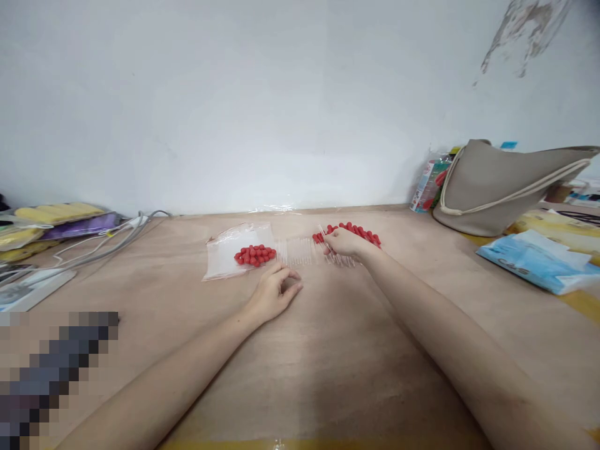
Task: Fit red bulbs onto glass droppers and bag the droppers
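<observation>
My right hand (pixel 344 242) is closed in a pinch on a thin clear tube (pixel 321 230), above the near left end of a row of droppers. Those droppers have red rubber bulbs (pixel 356 230) and clear stems (pixel 345 260) pointing towards me. My left hand (pixel 277 291) lies on the table, fingers loosely curved and thumb apart, holding nothing. Just beyond it is a row of loose clear tubes (pixel 298 251). Left of those, a heap of loose red bulbs (pixel 254 255) sits on a white sheet with clear plastic (pixel 220 257). Whether the held tube bears a bulb is hidden.
The wooden table (pixel 300 375) meets a white wall. At left are cables (pixel 126 232), a power strip (pixel 42 289) and yellow and purple packs (pixel 70 215). At right stand a grey bag (pixel 497 187), a plastic bottle (pixel 425 184) and a blue tissue pack (pixel 529 259).
</observation>
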### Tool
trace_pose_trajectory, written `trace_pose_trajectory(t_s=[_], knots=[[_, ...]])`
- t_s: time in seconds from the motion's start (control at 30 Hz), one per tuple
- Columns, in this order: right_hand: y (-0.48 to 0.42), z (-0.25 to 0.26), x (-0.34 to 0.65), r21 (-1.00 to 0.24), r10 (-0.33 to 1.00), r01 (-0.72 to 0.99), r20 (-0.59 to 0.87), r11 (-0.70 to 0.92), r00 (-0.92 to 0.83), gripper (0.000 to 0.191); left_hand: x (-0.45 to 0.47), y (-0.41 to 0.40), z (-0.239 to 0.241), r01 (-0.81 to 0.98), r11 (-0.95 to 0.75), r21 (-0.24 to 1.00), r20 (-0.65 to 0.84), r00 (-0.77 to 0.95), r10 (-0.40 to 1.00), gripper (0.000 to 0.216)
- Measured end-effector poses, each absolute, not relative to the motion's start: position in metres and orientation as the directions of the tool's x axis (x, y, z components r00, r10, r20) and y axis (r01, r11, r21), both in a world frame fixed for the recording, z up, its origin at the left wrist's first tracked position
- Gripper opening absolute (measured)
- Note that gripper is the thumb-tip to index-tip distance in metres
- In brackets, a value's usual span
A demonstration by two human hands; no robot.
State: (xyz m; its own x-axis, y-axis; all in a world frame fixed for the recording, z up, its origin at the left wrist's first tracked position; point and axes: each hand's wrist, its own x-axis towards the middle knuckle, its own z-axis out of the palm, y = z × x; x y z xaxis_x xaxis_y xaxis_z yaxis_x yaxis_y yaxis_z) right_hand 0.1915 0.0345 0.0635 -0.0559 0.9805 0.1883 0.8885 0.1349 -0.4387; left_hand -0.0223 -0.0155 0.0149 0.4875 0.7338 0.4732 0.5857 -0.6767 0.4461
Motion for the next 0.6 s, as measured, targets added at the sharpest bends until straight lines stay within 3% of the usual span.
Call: trace_pose_trajectory(t_s=[0.1, 0.2, 0.33, 0.5, 0.6], knots=[[0.01, 0.053, 0.198, -0.51, 0.976, 0.838, 0.185, 0.193, -0.112, 0.027, -0.03, -0.003, 0.021, 0.658, -0.628, 0.416, 0.58, 0.34, 0.74, 0.012], [-0.018, 0.038, 0.207, -0.564, 0.937, 0.765, 0.319, 0.31, -0.144, 0.022, -0.052, 0.022, 0.032, 0.755, -0.458, 0.47, 0.605, 0.101, 0.789, 0.018], [-0.043, 0.017, 0.218, -0.472, 0.857, 0.763, 0.474, 0.441, -0.202, 0.027, -0.098, 0.054, 0.043, 0.84, -0.184, 0.51, 0.518, -0.128, 0.846, 0.02], [-0.044, 0.003, 0.222, -0.447, 0.829, 0.765, 0.524, 0.464, -0.197, 0.025, -0.131, 0.068, 0.041, 0.848, -0.078, 0.524, 0.212, -0.041, 0.976, 0.026], [-0.043, 0.005, 0.221, -0.422, 0.819, 0.766, 0.526, 0.484, -0.227, 0.025, -0.132, 0.069, 0.037, 0.845, -0.105, 0.524, 0.161, 0.023, 0.987, 0.029]])
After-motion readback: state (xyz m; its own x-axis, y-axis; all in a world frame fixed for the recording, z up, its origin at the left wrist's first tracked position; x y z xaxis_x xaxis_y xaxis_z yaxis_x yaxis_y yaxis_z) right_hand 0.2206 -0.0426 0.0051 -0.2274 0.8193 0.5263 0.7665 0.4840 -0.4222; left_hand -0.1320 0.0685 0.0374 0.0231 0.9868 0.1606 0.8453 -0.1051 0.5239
